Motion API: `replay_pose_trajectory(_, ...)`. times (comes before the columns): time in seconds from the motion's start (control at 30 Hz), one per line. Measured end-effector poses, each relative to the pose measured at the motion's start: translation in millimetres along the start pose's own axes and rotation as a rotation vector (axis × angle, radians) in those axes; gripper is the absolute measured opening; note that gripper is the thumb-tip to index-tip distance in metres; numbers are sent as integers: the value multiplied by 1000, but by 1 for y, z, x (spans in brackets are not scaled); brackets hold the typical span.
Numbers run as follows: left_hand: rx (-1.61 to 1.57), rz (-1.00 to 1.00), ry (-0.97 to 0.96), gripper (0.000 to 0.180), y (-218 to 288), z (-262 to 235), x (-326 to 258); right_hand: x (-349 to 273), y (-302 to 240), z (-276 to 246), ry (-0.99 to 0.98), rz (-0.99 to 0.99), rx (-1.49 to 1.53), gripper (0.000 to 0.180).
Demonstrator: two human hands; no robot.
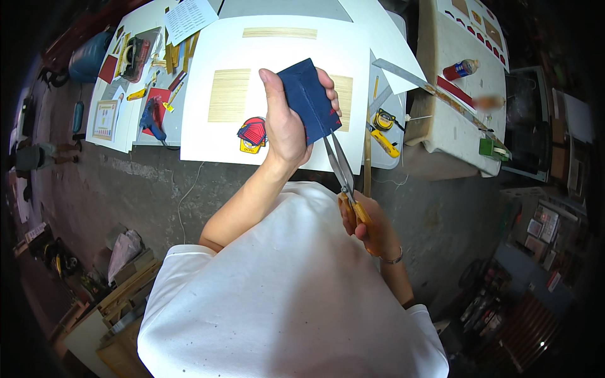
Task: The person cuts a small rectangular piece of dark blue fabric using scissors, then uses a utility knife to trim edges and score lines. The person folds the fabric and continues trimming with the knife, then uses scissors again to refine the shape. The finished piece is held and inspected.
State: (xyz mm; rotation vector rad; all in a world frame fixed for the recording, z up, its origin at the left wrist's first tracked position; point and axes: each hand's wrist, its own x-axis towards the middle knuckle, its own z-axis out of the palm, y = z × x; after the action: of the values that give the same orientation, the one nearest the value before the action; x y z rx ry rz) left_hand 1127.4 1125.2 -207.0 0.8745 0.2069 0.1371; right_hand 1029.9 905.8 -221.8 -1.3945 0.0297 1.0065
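My left hand (285, 129) is closed around a dark blue rectangular piece (305, 94), held up above a white board; its thumb lies along the left edge and its fingertips wrap the right one. Red shows at the lower right edge of the piece. Below, my right hand (373, 225) grips shears (344, 177) by their yellow-brown handles. The blades point up and stand slightly apart, with their tips at the lower edge of the blue piece. I cannot tell whether they bite into it. On the board beside my left wrist lie small red, blue and yellow cut pieces (253, 133).
The white board (220, 142) carries pale wood-grain strips (228, 94). To its right lie a tape measure (383, 120), a yellow utility knife (385, 143) and a long metal ruler (403, 74). At left are a blue glue gun (151, 120) and cluttered tools. A bottle (461, 68) stands on another table.
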Motion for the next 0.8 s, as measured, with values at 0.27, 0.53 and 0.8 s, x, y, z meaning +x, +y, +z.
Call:
replay_pose_trajectory(0.27,23,-43,-56,91,0,16,-5,-5,-9,8,98,-159,-38,88)
replay_pose_trajectory(0.53,98,-26,-90,91,2,23,-2,-6,3,6,150,-290,-220,80)
replay_pose_trajectory(0.8,170,-21,-57,95,4,32,-2,-6,6,3,213,-403,-384,70)
